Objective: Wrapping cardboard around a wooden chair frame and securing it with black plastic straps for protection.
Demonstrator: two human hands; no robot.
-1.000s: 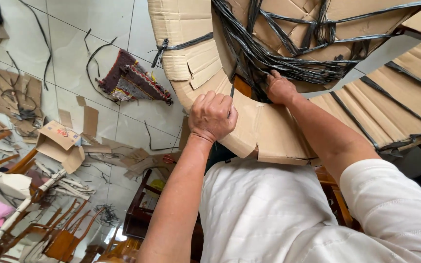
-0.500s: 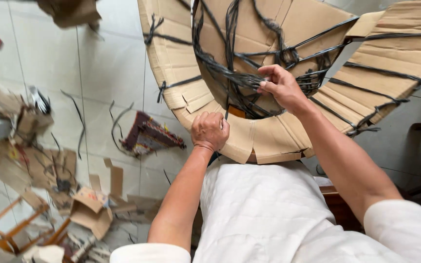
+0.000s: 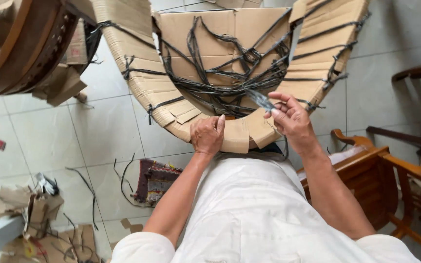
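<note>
Under me is a pale grey tiled floor (image 3: 98, 131). A small dark patterned mat (image 3: 154, 181) lies on it just left of my lap. Loose black straps (image 3: 91, 192) curl on the tiles left of the mat. Farther left of the mat sits a heap of torn cardboard scraps (image 3: 35, 209), and a small red scrap (image 3: 1, 144) lies beyond it.

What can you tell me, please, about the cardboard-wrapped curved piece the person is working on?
The cardboard wrapping is plain brown corrugated board, folded in flat and ribbed sections around a large curved frame. Dark straps criss-cross it in a tangled web, knotted near the middle. It sits tilted against the person's front, above the tiled floor. The left hand grips its lower edge; the right hand pinches one strap end.
</note>
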